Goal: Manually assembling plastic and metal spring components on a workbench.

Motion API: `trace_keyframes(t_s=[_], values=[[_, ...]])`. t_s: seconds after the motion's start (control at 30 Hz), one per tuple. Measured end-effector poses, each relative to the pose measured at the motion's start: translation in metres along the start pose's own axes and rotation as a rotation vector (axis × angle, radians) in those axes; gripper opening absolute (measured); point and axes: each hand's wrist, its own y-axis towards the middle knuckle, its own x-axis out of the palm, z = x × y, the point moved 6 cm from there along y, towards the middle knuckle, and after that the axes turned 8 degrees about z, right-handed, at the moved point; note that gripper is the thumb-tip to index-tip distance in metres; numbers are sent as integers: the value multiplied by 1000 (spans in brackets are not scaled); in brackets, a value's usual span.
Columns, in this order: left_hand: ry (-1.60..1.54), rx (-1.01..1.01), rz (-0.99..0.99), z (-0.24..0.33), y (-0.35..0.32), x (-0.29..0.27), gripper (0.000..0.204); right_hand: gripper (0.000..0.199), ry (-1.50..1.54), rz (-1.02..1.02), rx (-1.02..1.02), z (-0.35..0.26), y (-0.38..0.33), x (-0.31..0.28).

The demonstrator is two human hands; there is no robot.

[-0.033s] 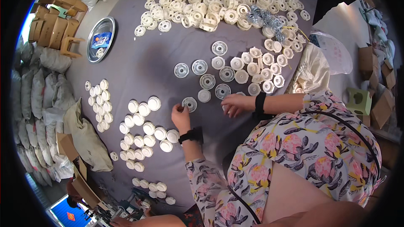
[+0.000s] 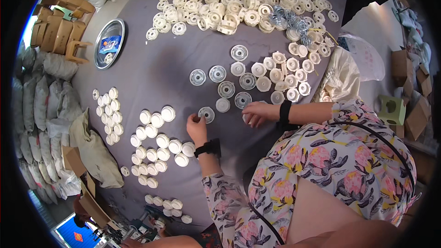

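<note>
At the table's near middle, my left hand point(image 2: 197, 129) is closed with its fingertips at the edge of a round white plastic part with a metal ring point(image 2: 206, 114), which lies on the cloth. My right hand point(image 2: 257, 114) is curled to the right of it, pinching a white plastic part point(image 2: 245, 119) that the fingers mostly hide. Just beyond my hands lie several similar ringed parts point(image 2: 226, 89) and a plain white round cap point(image 2: 223, 105). More white caps with hollow centres point(image 2: 263, 83) are grouped to the right.
A heap of white plastic rings point(image 2: 229, 11) covers the far side, with metal rings point(image 2: 291, 22) at its right. Joined white round pieces point(image 2: 157, 119) stand in groups at left. A metal tray point(image 2: 98, 51) holds a blue packet. Other people's hands show far right and lower left.
</note>
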Motion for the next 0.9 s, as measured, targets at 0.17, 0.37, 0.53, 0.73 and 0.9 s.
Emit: trace_keyframes(t_s=[0.17,0.37,0.53,0.73,0.9], values=[[137,101,129,32,-15,-8,28,42,-22,62,-58,-9,-7,-23],[447,762,-75,104,-57,48,46,41,-33,98,-99,4,-3,-43],[521,544,-180,91,-53,49,50,39,-85,103,-110,3,-10,-44],[328,406,99,59,-29,-1,48,37,-63,140,-142,6,-8,-47],[320,349,54,46,-21,1,48,35,-73,109,-165,3,-7,-39]])
